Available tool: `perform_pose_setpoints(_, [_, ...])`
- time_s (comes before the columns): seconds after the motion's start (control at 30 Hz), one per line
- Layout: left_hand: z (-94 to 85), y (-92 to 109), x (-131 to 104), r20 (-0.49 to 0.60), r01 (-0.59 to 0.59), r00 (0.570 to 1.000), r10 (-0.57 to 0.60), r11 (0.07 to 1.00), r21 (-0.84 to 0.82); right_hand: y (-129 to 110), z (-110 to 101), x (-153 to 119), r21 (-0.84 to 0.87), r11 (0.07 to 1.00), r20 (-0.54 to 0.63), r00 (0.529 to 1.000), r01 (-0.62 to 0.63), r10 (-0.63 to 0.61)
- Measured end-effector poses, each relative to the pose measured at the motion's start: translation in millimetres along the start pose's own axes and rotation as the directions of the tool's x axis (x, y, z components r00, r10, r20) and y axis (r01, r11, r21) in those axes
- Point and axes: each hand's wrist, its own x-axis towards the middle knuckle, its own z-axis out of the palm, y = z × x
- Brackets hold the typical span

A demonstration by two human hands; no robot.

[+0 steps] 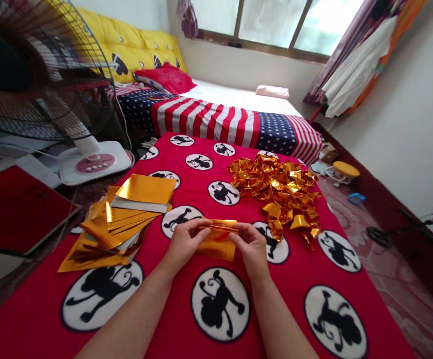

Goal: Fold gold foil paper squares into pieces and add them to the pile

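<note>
A shiny gold foil sheet lies at the middle of the red cloth, its far edge rolled or folded over. My left hand pinches the left end of that edge between thumb and fingers. At the right end, my right hand pinches the same sheet. To the left of my hands is a loose, fanned stack of gold sheets, some showing pale undersides. Beyond my right hand, several folded gold foil pieces form a heap.
The red cloth has white circles with black monkey figures. A fan stands at the left, beside a red panel. Behind is a bed with a striped cover; a yellow stool sits on the floor at the right.
</note>
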Motion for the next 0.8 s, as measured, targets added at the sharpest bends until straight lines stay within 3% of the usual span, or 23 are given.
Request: perform_pose_setpoints(0.8, [-0.4, -5.5, 2.6, -0.088, -0.001, 0.996, 0.003, 1.000, 0.015, 1.5, 0.7, 1.4, -0.009, 0.999, -0.092, 0.995, 0.042, -0.042])
